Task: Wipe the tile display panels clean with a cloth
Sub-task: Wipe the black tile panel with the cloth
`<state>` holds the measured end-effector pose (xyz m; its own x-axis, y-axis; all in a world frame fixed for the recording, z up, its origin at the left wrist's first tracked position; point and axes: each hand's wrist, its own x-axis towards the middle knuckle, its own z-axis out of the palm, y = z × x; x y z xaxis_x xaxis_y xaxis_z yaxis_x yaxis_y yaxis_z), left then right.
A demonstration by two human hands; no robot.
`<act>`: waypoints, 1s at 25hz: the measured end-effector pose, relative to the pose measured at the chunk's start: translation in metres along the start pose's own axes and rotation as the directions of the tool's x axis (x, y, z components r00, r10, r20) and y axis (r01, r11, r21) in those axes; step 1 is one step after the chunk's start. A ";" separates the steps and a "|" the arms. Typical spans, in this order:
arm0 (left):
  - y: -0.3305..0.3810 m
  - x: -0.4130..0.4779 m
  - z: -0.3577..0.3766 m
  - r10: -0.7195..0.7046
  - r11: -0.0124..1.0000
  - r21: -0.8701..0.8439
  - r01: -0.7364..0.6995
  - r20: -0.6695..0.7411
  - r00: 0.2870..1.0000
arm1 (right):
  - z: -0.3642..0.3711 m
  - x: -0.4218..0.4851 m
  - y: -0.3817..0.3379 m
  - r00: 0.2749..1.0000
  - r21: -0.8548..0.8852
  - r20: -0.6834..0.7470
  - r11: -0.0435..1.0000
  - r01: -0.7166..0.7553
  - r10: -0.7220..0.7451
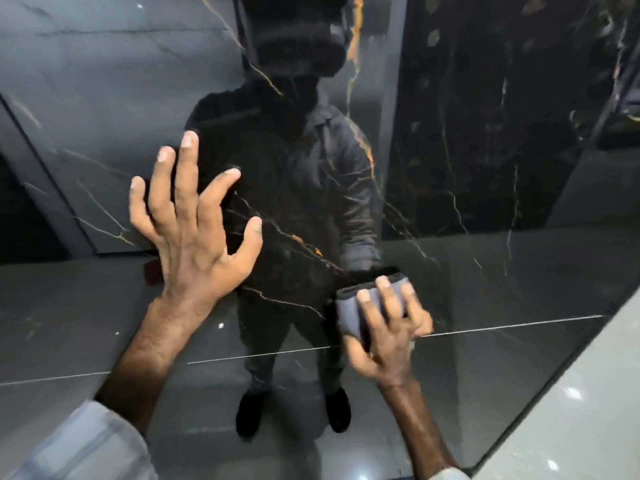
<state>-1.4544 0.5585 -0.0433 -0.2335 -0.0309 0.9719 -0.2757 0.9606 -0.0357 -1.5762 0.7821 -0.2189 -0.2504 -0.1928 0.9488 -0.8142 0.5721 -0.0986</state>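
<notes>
A glossy black tile display panel (467, 188) with gold and white veins fills the view and mirrors the person standing before it. My left hand (194, 223) is spread with fingers splayed, its fingertips touching the panel at centre left. My right hand (384, 327) grips a folded grey cloth (353, 310) and presses it against the panel at lower centre right. The cloth's upper edge shows doubled in the reflection. Part of the cloth is hidden under my fingers.
The panel's right edge (568, 382) runs diagonally down to the lower right. Beyond it lies a pale glossy floor (588, 427) with light spots. Reflections of other dark tiles and floor joints show in the panel.
</notes>
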 end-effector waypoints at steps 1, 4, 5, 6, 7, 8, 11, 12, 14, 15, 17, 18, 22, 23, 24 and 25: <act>-0.001 0.000 0.000 0.001 1.000 0.004 -0.001 0.007 1.000 | -0.009 0.011 0.024 0.998 0.006 -0.051 1.000 -0.029 0.029; -0.002 -0.001 -0.001 0.002 1.000 0.015 -0.002 0.022 1.000 | -0.024 0.039 0.048 0.946 0.011 -0.200 0.966 -0.257 0.254; 0.000 -0.002 0.000 -0.005 1.000 0.021 0.005 0.023 1.000 | -0.021 0.041 0.037 0.951 0.003 -0.185 0.968 -0.250 0.247; 0.002 -0.003 0.001 -0.008 1.000 0.028 0.008 0.021 1.000 | -0.016 0.039 0.022 0.981 0.002 -0.111 0.988 -0.157 0.156; 0.003 -0.003 0.002 -0.005 0.999 0.032 0.004 0.017 1.000 | -0.012 0.036 0.006 1.000 0.014 -0.015 1.000 0.017 -0.017; 0.003 -0.002 0.003 0.000 1.000 0.027 0.000 0.015 1.000 | -0.011 0.035 -0.003 0.977 0.029 0.062 0.979 0.200 -0.202; 0.002 -0.003 0.002 0.015 1.000 -0.003 -0.015 0.038 0.999 | -0.025 0.081 0.011 0.942 0.011 0.038 0.942 0.335 -0.335; 0.002 -0.004 0.003 0.021 1.000 -0.006 -0.020 0.040 0.999 | -0.034 0.107 0.019 0.974 -0.008 -0.042 0.975 0.223 -0.223; 0.002 -0.003 0.002 0.013 1.000 -0.015 -0.012 0.042 0.999 | -0.045 0.146 0.026 0.978 0.002 -0.200 0.998 -0.061 0.060; 0.002 -0.003 0.001 0.013 1.000 -0.028 -0.012 0.047 0.999 | -0.046 0.150 0.017 0.968 0.001 -0.228 0.994 -0.106 0.103; 0.002 -0.002 -0.001 0.036 0.998 -0.048 -0.034 0.057 0.998 | -0.034 0.128 -0.006 0.988 -0.047 -0.121 0.994 0.095 -0.100; 0.001 -0.002 -0.003 0.044 0.998 -0.058 -0.040 0.062 0.997 | -0.029 0.111 -0.017 0.955 -0.057 -0.009 0.953 0.296 -0.297; 0.004 0.000 -0.014 0.067 0.989 -0.137 -0.059 0.051 0.996 | -0.043 0.135 0.004 0.938 -0.075 0.011 0.935 0.347 -0.347; 0.003 0.008 -0.017 0.087 0.988 -0.128 -0.083 0.023 0.996 | -0.052 0.162 0.014 0.983 -0.065 -0.114 0.988 0.138 -0.145; 0.001 0.018 -0.020 0.096 0.989 -0.111 -0.097 -0.006 0.995 | -0.062 0.188 0.021 0.971 -0.022 -0.229 0.997 -0.078 0.071; -0.002 0.031 -0.022 0.094 0.991 -0.097 -0.096 -0.028 0.995 | -0.070 0.204 0.020 0.935 0.011 -0.290 0.978 -0.210 0.204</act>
<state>-1.4403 0.5619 -0.0078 -0.2317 0.0671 0.9705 -0.1600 0.9814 -0.1060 -1.6067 0.8096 -0.0068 -0.2484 0.1674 0.9541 -0.7494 0.5909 -0.2988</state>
